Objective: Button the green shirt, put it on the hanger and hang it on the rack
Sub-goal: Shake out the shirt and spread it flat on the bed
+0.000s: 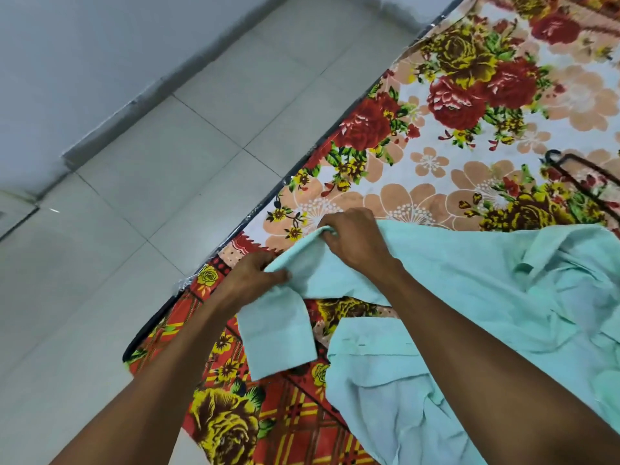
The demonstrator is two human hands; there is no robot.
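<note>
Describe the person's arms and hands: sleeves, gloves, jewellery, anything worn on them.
Both forearms are bare from the bottom frame edge to the hands; no sleeve reaches into view. The left hand and the right hand wear no gloves. No watch, bracelet or ring shows on the visible sides, though some fingers are tucked into cloth.

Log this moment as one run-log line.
left hand: pinches shirt sleeve | right hand: grips same sleeve | green shirt: spread on floral bedsheet, unbuttoned | hanger: on bed, untouched
</note>
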